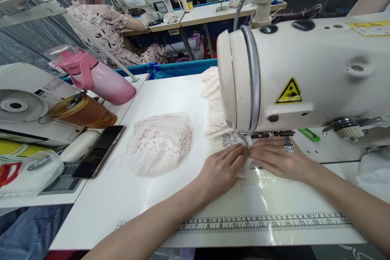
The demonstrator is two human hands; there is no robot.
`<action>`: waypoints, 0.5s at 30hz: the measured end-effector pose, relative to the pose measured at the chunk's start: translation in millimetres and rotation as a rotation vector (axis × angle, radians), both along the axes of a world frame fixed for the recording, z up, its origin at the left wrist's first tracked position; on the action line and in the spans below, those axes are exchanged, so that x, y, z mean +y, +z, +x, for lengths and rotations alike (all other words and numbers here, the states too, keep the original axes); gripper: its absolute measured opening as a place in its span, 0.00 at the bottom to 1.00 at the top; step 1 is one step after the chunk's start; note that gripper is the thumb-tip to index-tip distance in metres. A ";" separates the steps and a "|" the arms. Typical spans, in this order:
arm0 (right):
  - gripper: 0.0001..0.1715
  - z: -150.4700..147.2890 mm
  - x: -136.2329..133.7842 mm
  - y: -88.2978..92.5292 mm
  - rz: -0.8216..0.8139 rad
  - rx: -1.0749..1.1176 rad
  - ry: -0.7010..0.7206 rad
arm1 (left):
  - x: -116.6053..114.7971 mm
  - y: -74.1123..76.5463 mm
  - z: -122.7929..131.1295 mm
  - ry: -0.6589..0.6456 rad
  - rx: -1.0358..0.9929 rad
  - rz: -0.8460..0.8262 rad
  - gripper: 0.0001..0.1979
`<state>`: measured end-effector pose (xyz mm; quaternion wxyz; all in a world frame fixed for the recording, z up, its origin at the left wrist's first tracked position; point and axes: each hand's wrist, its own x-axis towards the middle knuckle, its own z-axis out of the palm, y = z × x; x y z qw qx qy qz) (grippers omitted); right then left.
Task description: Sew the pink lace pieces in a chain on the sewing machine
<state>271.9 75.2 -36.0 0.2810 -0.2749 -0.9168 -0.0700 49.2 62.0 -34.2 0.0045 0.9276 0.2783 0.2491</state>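
Observation:
Cream lace fabric (215,120) with a fringed edge lies under the head of the sewing machine (317,61). My left hand (224,166) grips the near part of this lace, its fingers bent and pressed together, just left of the needle area. Right beside it, my right hand (282,160) pinches the lace with its fingers close together, pointing left; the fingertips of both hands nearly meet. The machine head hides the needle and part of the right fingers. A separate folded lace piece (161,144) rests on the white table to the left.
At left are a pink bottle (100,75), an amber cup (83,109), a phone (100,152) and a plastic bag (30,172). A printed ruler (231,224) runs along the front edge. A green thread snipper (310,135) lies behind my right hand. Another person (97,28) sits beyond.

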 end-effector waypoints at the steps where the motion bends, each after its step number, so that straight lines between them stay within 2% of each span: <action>1: 0.09 -1.5 0.1 -1.6 -0.029 0.024 0.037 | 0.0 0.0 -0.6 0.003 0.007 0.006 0.10; 4: 0.10 -6.9 -0.2 -5.3 -0.068 0.078 0.083 | 0.2 0.2 -2.4 0.046 0.028 0.001 0.08; 15: 0.13 -17.7 -1.4 -10.1 -0.104 0.034 -0.002 | 7.2 -1.7 -3.7 0.171 0.027 0.005 0.12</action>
